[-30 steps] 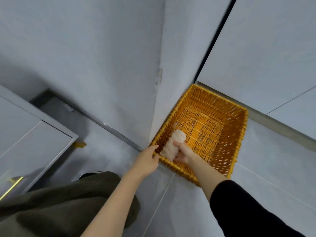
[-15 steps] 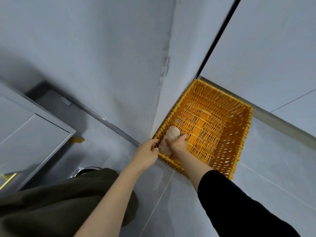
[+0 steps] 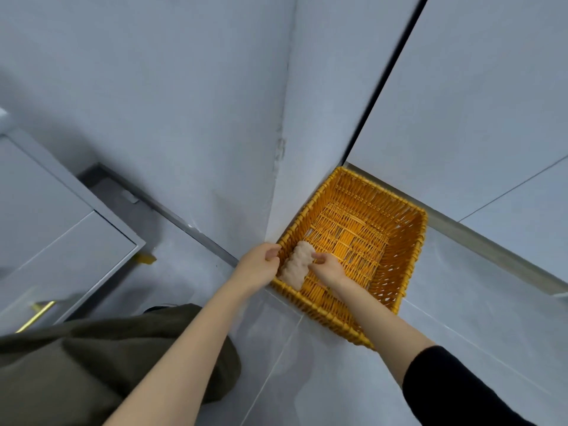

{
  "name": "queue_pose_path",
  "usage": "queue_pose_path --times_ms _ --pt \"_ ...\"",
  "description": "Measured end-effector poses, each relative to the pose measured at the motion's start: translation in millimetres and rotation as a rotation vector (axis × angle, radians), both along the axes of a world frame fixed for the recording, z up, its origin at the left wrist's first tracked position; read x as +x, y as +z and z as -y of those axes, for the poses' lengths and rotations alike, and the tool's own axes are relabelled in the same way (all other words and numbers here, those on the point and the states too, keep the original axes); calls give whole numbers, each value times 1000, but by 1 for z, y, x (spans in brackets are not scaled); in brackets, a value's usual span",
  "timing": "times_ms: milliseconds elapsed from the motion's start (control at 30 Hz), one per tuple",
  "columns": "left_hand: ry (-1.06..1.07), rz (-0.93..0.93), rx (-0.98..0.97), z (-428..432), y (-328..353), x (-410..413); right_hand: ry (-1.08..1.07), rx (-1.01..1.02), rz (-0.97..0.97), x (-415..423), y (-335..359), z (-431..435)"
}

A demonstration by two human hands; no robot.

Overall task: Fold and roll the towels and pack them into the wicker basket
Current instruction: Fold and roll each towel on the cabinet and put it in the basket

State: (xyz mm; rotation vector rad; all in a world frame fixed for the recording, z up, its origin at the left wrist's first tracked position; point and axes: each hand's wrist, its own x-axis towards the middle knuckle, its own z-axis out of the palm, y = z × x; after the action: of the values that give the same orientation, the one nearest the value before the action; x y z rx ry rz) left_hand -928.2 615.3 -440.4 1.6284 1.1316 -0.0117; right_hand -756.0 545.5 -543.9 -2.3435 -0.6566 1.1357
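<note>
one head-worn wide-angle view looks steeply down and forward, near, onto the wicker basket set in a wall corner on the tiled floor.

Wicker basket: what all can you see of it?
The wicker basket is rectangular, open-topped, woven of orange-yellow strands with gaps in its sides. It stands on the grey tiled floor in a wall corner. One beige rolled towel lies inside along its left side. The left hand grips its left rim; the right hand reaches inside, touching the towel.
</note>
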Motion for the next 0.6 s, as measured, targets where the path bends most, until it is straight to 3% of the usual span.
queue_pose_path --times_ms 233,367,600 --pt "-99 -4 62 3 66 -8 174 262 -195 -22 126 29" --pt "-129 11 181 3 117 -32 320 413 -180 -45 208 45" --pt "82 179 348 5 207 -121 530 668 -105 -107 322 38"
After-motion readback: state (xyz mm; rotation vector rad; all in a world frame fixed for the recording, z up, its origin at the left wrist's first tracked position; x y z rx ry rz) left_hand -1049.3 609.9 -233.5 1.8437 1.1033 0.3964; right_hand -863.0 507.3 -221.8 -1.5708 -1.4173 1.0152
